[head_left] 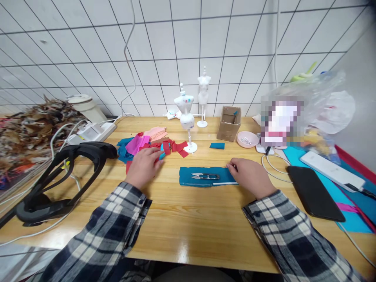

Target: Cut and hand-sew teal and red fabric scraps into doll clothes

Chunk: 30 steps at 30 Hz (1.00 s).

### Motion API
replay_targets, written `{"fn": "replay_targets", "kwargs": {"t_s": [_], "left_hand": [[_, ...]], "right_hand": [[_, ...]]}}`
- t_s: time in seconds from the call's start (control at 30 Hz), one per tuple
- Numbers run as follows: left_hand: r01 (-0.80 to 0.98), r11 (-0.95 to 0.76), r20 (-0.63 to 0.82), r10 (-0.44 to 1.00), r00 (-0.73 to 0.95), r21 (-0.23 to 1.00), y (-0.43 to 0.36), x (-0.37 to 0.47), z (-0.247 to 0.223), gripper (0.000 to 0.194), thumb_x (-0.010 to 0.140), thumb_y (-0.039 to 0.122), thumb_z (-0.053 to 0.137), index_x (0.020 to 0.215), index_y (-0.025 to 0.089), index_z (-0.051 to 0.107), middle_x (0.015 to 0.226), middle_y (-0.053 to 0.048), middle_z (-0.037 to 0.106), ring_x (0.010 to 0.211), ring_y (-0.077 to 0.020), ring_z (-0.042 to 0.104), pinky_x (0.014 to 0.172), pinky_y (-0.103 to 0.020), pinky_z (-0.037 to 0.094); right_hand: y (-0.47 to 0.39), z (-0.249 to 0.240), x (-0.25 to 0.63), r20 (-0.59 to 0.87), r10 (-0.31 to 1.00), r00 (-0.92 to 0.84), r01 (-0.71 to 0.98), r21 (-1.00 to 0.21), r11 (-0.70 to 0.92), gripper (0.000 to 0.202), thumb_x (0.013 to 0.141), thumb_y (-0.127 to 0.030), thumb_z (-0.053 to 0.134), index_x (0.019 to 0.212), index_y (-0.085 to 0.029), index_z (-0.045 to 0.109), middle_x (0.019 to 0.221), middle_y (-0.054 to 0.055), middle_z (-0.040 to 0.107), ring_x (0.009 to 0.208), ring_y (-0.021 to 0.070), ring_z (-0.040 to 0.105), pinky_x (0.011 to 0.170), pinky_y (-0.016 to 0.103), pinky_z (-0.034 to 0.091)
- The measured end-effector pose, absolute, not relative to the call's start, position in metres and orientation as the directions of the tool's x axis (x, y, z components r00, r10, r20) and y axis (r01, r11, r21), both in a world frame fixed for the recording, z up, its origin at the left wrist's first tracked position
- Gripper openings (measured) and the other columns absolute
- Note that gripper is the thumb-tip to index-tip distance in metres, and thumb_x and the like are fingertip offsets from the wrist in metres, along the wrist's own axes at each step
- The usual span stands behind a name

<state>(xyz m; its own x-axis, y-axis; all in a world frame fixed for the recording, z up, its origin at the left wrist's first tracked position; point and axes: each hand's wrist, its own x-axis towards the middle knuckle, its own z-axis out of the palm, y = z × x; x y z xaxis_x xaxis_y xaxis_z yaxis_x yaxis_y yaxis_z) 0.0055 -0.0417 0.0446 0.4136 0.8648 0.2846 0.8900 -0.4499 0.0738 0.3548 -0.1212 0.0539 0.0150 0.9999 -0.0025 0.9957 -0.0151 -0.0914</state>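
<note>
My left hand [144, 166] rests at the front of a heap of cloth scraps, its fingers apart near the red scraps [176, 147]. A pink scrap [137, 144] lies just behind it. On the table, a folded teal cloth [185, 176] lies between my hands, with small thread snips [205, 176] and a thin white strip [225, 183] on top. My right hand [251, 176] is at the right end of this cloth, fingers curled and pressed together; what they hold, if anything, is hidden.
Small white mannequins [184, 107] stand behind the cloth. Farther right are a cardboard box [228, 129], a pink bowl [247, 140] and a black phone [315, 192]. A black headset frame [64, 176], cables and a power strip [101, 131] are at the left.
</note>
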Motion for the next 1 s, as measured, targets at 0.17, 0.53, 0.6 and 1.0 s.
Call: {"fn": "replay_targets", "kwargs": {"t_s": [0.17,0.53,0.6,1.0], "left_hand": [[0.923,-0.384,0.251,0.892,0.377,-0.024,-0.02,0.028,0.032,0.039,0.087,0.035,0.054,0.121,0.021,0.065,0.127,-0.011,0.064,0.12,-0.032,0.052,0.1,-0.048,0.037],[0.569,-0.366,0.297,0.931,0.214,0.736,-0.058,0.015,0.063,0.019,0.081,0.034,0.057,0.08,0.018,0.067,0.102,-0.009,0.074,0.098,-0.0263,0.066,0.092,-0.042,0.049],[0.291,-0.215,0.063,0.889,0.453,0.932,-0.071,0.023,0.067,0.019,0.08,0.034,0.061,0.076,0.016,0.063,0.091,-0.01,0.075,0.086,-0.0247,0.068,0.083,-0.04,0.052],[-0.323,-0.36,0.142,0.83,-0.54,0.875,-0.029,-0.051,0.062,0.041,0.095,0.017,0.018,0.07,0.016,0.05,0.059,0.004,0.065,0.066,-0.0058,0.064,0.061,-0.024,0.043]], "right_hand": [[-0.119,0.053,0.355,0.144,0.989,0.024,0.99,-0.142,-0.003,0.026,0.093,-0.036,0.045,0.081,-0.022,0.063,0.083,0.002,0.071,0.074,0.0174,0.063,0.054,0.028,0.025],[-0.127,0.049,0.328,0.421,0.898,-0.126,0.808,-0.481,0.339,0.038,0.089,-0.036,0.053,0.122,-0.018,0.057,0.118,0.012,0.064,0.107,0.0256,0.059,0.084,0.038,0.048],[-0.133,0.05,0.311,0.51,0.817,-0.269,0.661,-0.519,0.541,0.069,0.085,-0.043,0.06,0.144,-0.016,0.035,0.143,0.015,0.045,0.132,0.0289,0.041,0.105,0.046,0.039],[-0.135,0.034,0.289,0.477,0.798,-0.369,0.529,-0.598,0.602,0.051,0.085,-0.022,0.06,0.134,-0.018,0.047,0.13,0.011,0.058,0.119,0.0234,0.052,0.104,0.043,0.041]]}}
